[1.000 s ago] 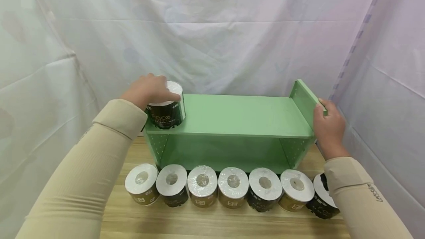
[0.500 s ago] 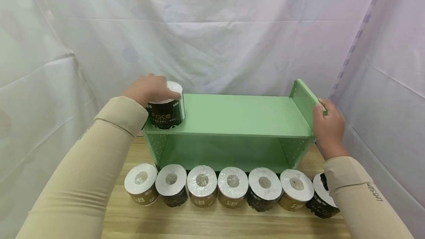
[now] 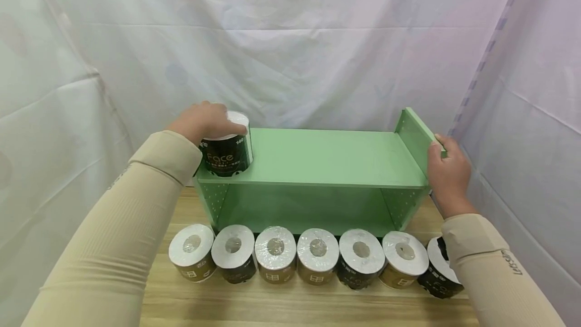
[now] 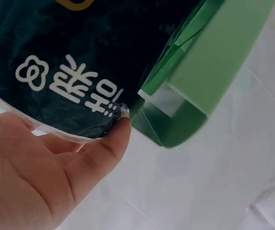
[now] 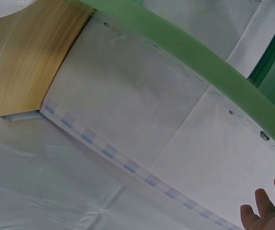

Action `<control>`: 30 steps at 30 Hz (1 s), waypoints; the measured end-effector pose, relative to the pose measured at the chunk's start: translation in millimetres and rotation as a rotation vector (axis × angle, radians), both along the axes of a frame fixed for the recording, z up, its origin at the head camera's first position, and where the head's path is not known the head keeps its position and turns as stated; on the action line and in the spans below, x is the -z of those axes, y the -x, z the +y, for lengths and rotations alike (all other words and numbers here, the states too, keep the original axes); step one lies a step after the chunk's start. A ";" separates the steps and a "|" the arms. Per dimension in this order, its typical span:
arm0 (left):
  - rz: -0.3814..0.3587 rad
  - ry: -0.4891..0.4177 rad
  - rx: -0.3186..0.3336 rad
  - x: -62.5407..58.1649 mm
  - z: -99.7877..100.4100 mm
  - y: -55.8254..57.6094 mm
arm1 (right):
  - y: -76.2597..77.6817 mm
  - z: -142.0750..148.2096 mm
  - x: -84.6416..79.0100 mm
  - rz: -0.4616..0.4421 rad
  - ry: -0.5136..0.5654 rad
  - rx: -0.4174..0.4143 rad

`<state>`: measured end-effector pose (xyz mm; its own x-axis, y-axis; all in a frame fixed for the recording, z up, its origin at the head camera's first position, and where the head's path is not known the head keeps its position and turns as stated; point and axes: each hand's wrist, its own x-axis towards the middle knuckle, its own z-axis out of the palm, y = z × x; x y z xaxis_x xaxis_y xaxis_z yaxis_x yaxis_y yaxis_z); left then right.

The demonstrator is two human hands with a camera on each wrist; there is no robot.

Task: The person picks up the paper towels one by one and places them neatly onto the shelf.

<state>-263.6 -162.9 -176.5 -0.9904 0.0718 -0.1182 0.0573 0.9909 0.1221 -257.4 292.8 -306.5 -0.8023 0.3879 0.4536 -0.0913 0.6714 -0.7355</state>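
On the left end of the green shelf's (image 3: 327, 158) top board stands a paper roll (image 3: 225, 159) in dark "Face" wrapping with a white top. My left hand (image 3: 206, 122) grips this roll from above, thumb at its front right rim. In the left wrist view, a thumb and fingers (image 4: 94, 158) lie along the rim of the dark roll (image 4: 80, 67). My right hand (image 3: 449, 175) holds the shelf's raised right side panel (image 3: 419, 140), thumb on the near side and fingers over its edge. Some fingertips (image 5: 267, 206) show in the right wrist view's lower corner.
A row of several wrapped paper rolls (image 3: 318, 251) stands upright on the wooden table (image 3: 290, 307) in front of the shelf, some in brown wrapping, some in black. The rightmost roll (image 3: 440, 271) is partly behind my right sleeve. White curtains (image 3: 290, 54) hang behind and at both sides.
Both hands keep the same holds on the roll and the side panel. Only a very slight shift of the view shows.
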 end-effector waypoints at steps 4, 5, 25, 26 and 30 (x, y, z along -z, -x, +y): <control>-0.008 0.019 0.011 1.0 0.0 1.9 | -0.2 -0.7 -0.8 0.015 -0.004 0.010; -0.008 0.023 0.015 1.3 0.2 2.2 | 0.0 -0.7 -0.9 0.019 -0.004 0.014; -0.009 -0.004 0.041 5.7 -5.3 1.3 | 3.2 0.5 2.0 0.033 -0.001 0.022; -0.008 -0.008 0.038 5.9 -5.2 0.7 | 3.2 0.4 2.1 0.034 0.000 0.021; 0.003 -0.030 0.035 6.1 -5.8 -1.8 | 3.0 -0.2 1.6 0.033 0.004 0.022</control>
<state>-261.8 -168.7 -182.5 -0.9875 0.1099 -0.1126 0.0923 0.9842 0.1514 -260.5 292.6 -308.1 -0.7781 0.4073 0.4781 -0.1005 0.6707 -0.7349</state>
